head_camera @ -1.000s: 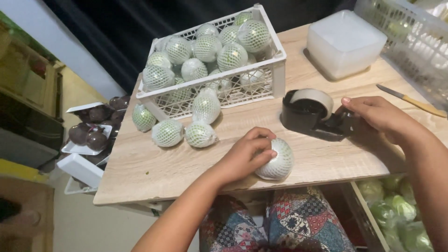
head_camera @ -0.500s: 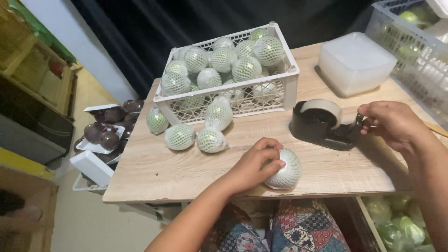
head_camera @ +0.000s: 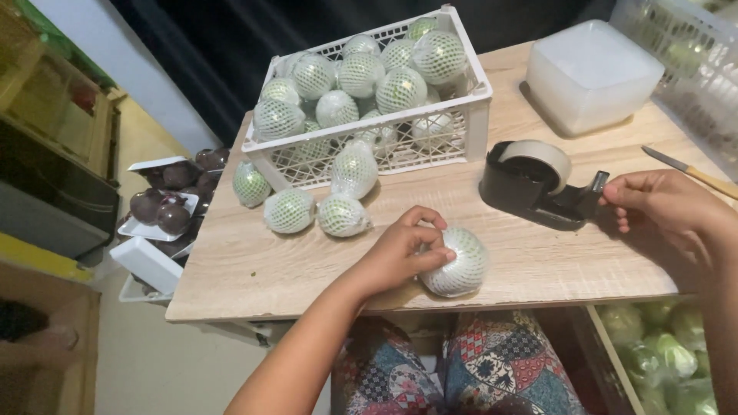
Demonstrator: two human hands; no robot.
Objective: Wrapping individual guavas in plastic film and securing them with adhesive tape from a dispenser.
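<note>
The netted fruit [head_camera: 460, 263] lay near the front edge of the bench [head_camera: 231, 269], with the left hand [head_camera: 400, 250] closed on it. The right hand [head_camera: 661, 206] pinched the end of the black tape dispenser [head_camera: 538, 184], behind which stood a white crate [head_camera: 477, 100] of netted fruits.

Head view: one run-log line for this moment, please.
left hand: holds netted fruit on table | right hand: at tape dispenser

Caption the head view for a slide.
Left hand rests on a foam-netted fruit on the wooden table; right hand touches the black tape dispenser.
</note>
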